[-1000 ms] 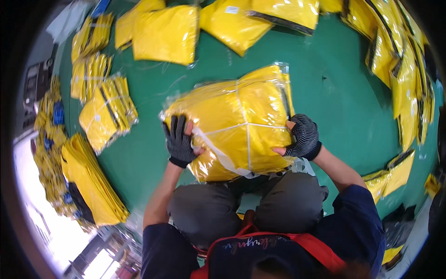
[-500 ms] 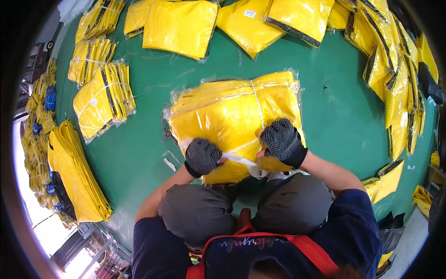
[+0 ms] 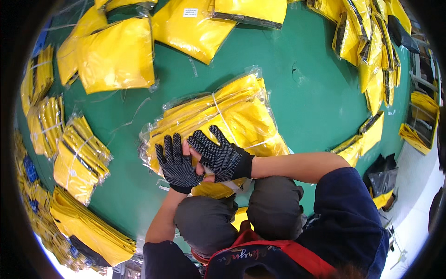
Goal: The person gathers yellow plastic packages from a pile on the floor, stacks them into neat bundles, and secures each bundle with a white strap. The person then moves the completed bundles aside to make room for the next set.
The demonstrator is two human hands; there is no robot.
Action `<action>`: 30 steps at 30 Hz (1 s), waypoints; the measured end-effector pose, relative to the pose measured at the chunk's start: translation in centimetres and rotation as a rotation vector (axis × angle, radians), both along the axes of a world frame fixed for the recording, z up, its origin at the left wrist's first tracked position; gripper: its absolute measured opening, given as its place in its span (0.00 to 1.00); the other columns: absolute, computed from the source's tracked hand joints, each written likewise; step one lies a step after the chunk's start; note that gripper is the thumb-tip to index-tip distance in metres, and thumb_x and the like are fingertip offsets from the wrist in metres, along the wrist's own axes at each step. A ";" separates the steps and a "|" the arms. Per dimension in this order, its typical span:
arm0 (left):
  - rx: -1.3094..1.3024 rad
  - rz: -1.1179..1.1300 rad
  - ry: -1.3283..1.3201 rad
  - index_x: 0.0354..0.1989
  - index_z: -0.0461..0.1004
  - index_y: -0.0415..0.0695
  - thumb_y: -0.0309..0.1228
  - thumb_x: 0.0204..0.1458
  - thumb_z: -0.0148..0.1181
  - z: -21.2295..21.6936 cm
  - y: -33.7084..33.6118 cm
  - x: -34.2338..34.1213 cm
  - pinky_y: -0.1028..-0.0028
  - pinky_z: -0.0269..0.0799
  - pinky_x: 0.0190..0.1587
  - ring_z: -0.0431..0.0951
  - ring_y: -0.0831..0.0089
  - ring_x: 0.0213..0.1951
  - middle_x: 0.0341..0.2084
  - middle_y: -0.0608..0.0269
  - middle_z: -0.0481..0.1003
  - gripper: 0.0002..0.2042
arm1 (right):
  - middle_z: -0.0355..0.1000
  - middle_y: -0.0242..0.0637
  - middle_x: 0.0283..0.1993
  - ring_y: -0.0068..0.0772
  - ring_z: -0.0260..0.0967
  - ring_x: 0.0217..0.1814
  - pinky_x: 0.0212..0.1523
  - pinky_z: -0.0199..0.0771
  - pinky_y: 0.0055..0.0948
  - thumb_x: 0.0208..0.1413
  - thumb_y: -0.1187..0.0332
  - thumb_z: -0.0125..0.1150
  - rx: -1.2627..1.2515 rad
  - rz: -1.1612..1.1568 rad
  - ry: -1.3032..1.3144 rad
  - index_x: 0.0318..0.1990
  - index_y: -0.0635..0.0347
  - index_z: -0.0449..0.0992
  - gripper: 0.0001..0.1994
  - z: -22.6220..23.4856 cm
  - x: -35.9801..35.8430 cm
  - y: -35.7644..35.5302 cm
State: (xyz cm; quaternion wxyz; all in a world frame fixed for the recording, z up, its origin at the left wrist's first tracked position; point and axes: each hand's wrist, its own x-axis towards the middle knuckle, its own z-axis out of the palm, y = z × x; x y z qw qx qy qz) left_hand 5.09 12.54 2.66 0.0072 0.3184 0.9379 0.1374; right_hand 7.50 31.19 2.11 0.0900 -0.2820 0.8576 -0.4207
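Note:
A bundle of folded yellow sheets in clear plastic sleeves [image 3: 251, 116] lies in front of my knees, with a narrow white strap [image 3: 222, 114] running across it. My left hand [image 3: 176, 162] and my right hand [image 3: 218, 156] rest side by side on its near part. Both wear dark dotted gloves that leave some fingertips bare. The gloved fingers are stretched out over the plastic. Bare thumb and finger tips meet between the hands, beside a white strap end [image 3: 230, 185]. Whether those tips touch the strap is partly hidden.
Strapped yellow bundles [image 3: 81, 149] line the left side, with a taller yellow stack [image 3: 88, 228] nearer. Bagged yellow packs [image 3: 118, 56] lie along the far side. More yellow packs [image 3: 371, 56] lean at the right. The green surface [image 3: 306, 107] shows between them.
My hands have come together from either side of the strap, and their curled fingers have straightened over the bundle. The view has turned, so the surrounding packs appear shifted.

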 end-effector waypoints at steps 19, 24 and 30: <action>0.214 -0.461 -0.019 0.55 0.61 0.39 0.45 0.51 0.43 2.2 1.6 -3.3 0.44 0.47 0.57 0.59 0.42 0.56 0.52 0.42 0.63 0.27 | 0.62 0.53 0.54 0.49 0.59 0.55 0.57 0.56 0.43 0.49 0.54 0.54 0.298 -0.802 0.208 0.51 0.66 0.64 0.27 4.1 -1.4 10.3; 0.162 -0.701 -0.113 0.39 0.72 0.41 0.42 0.41 0.61 3.1 9.3 -4.0 0.53 0.57 0.56 0.66 0.48 0.47 0.39 0.52 0.70 0.20 | 0.58 0.55 0.57 0.52 0.60 0.56 0.55 0.60 0.41 0.53 0.54 0.47 0.346 -0.986 -0.078 0.59 0.64 0.55 0.30 0.7 3.4 8.9; -0.238 -0.577 -0.181 0.32 0.72 0.42 0.37 0.43 0.59 3.1 6.4 -2.2 0.58 0.64 0.48 0.69 0.48 0.41 0.29 0.53 0.71 0.12 | 0.62 0.47 0.56 0.51 0.65 0.51 0.49 0.65 0.41 0.55 0.55 0.46 0.180 -0.980 -0.151 0.60 0.54 0.55 0.27 0.5 3.6 8.3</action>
